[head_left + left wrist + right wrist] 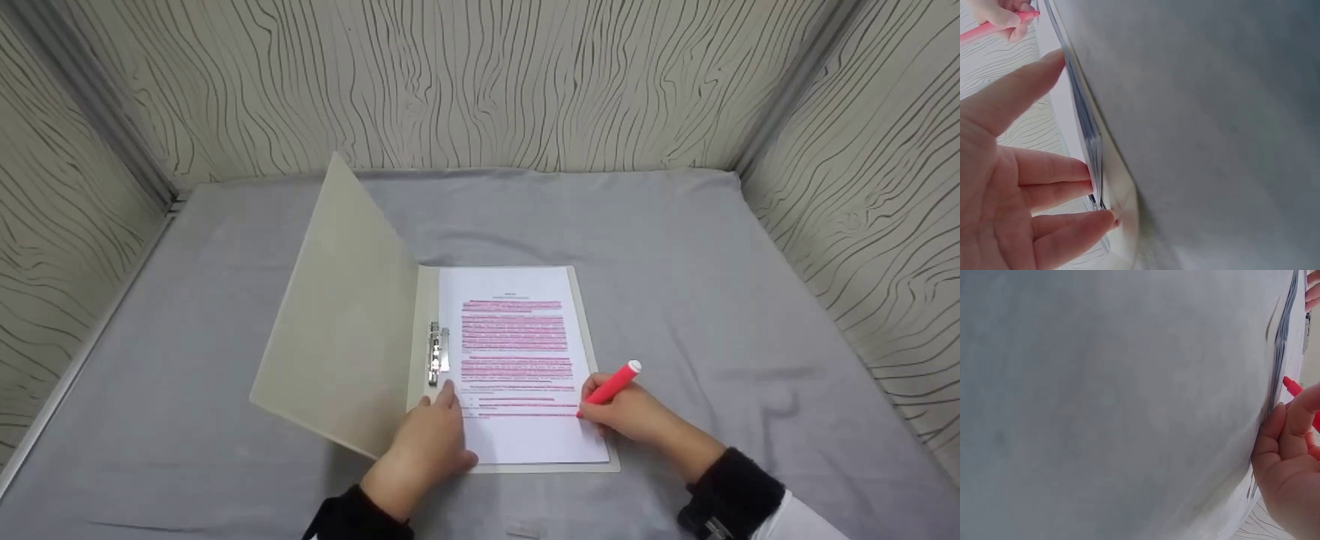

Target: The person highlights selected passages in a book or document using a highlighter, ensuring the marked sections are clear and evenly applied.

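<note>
A cream folder [337, 322] lies with its cover raised at the left, and a stack of printed paper [525, 442] sits on its right side. Many lines of the top sheet carry pink marking. My right hand [626, 411] grips a pink highlighter [611, 388], its tip at the right end of the lowest marked line. The left hand [431, 439] rests on the lower left of the paper, just below the metal clip [434, 354]. In the left wrist view its fingers [1053, 169] are spread straight along the paper's edge, with the thumb apart.
Grey cloth [697, 300] with some wrinkles covers the table. Wood-grain patterned panels [480, 82] stand behind and at both sides, joined by metal posts [795, 82]. A small pale piece [523, 532] lies at the near edge.
</note>
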The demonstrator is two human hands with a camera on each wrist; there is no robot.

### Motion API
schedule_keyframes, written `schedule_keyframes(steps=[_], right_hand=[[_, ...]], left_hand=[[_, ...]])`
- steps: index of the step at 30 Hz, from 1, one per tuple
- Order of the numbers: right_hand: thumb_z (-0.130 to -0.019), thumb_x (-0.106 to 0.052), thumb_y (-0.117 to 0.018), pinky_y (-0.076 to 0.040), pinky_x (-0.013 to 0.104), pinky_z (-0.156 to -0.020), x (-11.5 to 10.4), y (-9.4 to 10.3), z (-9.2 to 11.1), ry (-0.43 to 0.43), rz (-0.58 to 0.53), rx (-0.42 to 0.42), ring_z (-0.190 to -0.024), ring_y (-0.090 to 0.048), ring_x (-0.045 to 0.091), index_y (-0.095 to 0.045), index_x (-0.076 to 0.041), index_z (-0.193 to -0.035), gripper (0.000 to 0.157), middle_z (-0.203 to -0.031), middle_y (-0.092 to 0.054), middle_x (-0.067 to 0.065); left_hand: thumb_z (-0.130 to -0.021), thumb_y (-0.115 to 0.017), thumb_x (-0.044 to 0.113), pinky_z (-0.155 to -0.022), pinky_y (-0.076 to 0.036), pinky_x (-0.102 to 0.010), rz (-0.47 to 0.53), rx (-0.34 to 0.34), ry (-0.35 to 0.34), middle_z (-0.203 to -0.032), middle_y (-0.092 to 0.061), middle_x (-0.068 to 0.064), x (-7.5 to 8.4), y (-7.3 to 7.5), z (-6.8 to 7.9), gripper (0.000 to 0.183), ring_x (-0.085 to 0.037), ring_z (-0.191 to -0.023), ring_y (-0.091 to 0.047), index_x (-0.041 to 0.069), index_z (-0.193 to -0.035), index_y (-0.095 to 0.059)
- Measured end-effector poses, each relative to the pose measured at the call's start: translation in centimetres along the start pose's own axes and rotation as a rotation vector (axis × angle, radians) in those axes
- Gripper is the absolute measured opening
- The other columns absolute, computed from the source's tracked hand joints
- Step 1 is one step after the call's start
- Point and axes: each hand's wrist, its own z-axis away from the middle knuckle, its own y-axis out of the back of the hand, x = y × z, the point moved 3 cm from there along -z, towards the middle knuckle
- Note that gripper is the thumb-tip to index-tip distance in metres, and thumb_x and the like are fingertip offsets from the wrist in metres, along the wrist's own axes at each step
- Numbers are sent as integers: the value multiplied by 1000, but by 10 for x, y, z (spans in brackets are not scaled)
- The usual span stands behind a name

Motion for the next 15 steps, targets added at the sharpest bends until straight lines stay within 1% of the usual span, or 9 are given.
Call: schedule_keyframes(steps=[6, 15], right_hand=[[-84, -13, -63, -37, 20, -48, 1, 0, 0, -9, 7, 6, -51, -51, 15, -52, -8, -85, 12, -59, -53, 3], [-84, -11, -61, -37, 19, -48, 4, 0, -1, -14, 6, 7, -50, -51, 15, -52, -8, -85, 10, -58, -53, 3]], left_hand=[[-67, -78, 40, -87, -48, -47, 3, -16, 10, -136, -45, -22, 1, 0, -1, 80, -44, -109, -54, -13, -122, -53], [-68, -77, 40, -86, -48, -47, -35, -42, 21, -137, -45, -21, 3, 2, -1, 79, -43, -109, -54, -13, -122, -54]])
